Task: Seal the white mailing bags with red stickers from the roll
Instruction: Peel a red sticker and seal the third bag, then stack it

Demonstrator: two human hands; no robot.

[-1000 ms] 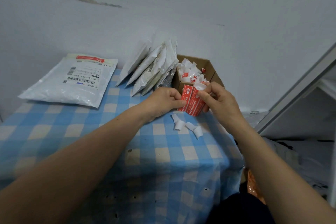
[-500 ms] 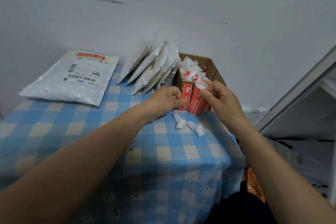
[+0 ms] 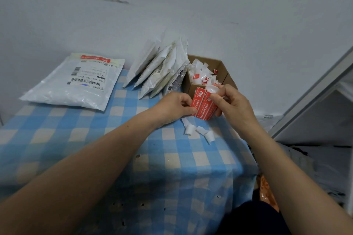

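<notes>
both hands meet at the red sticker roll (image 3: 207,108), held in front of a cardboard box (image 3: 224,70) full of scraps. the right hand (image 3: 232,103) has its fingers curled round the roll, and the left hand (image 3: 175,108) pinches the loose sticker (image 3: 197,101) at its left edge. curled white backing strips (image 3: 198,132) lie just below on the checked cloth (image 3: 152,150). beside the box several white mailing bags (image 3: 162,70) lean in a row. one labelled bag (image 3: 76,84) lies flat at the far left.

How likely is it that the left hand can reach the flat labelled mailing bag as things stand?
Probably yes: only bare checked tablecloth lies between the left hand and the labelled mailing bag, though its fingers pinch a red sticker on the sticker roll.
</notes>
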